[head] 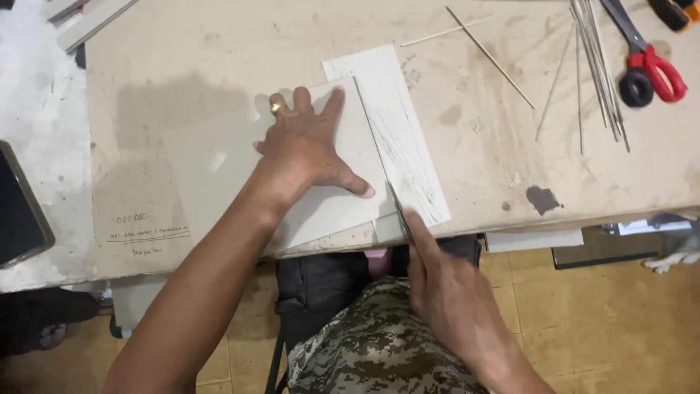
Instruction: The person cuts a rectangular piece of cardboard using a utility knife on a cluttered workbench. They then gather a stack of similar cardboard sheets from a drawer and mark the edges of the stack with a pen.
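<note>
Nearest you, your right hand [452, 292] has its grip closed around a thin dark blade [399, 211], index finger laid along it, the tip resting at the near right edge of the grey card sheet [219, 164]. Your left hand [302, 149] lies flat on that one sheet, fingers spread wide, pressing it to the worktop [219, 51]. Just right of the sheet and partly under it lies one white scored strip [397, 120]. Farther off to the right sit a bundle of thin metal rods [601, 69], too many to count, and one pair of red-handled scissors [645, 62].
</note>
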